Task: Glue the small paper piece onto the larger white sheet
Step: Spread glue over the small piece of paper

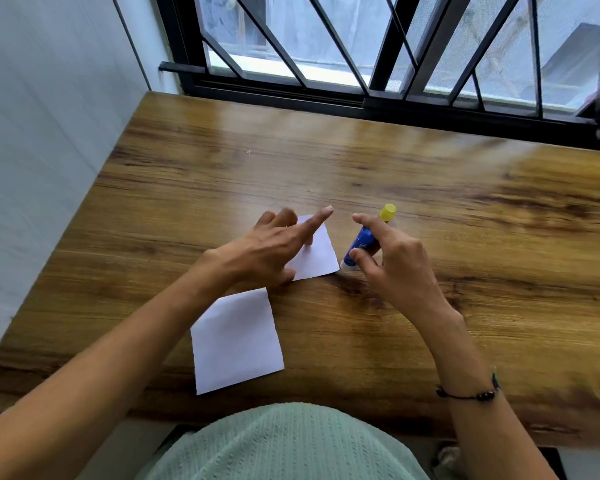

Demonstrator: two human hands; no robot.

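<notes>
Small paper piece [314, 252] pinned for gluing.
It is pressed to the worktop [430, 209] by the left hand [267, 251], fingers straight; at its 3 o'clock the glue stick [362, 242] is gripped by the right hand [392, 261].

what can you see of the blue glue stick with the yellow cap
The blue glue stick with the yellow cap is a slim cylinder, plastic by its look, with a blue body, a yellow cap on the far end and a whitish base on the near end. It slants over the wooden table, just right of the small white paper piece; whether it rests on the table or is lifted is unclear. The right hand is at its body, thumb near the base, index finger extended along it. The cap is on.
</notes>
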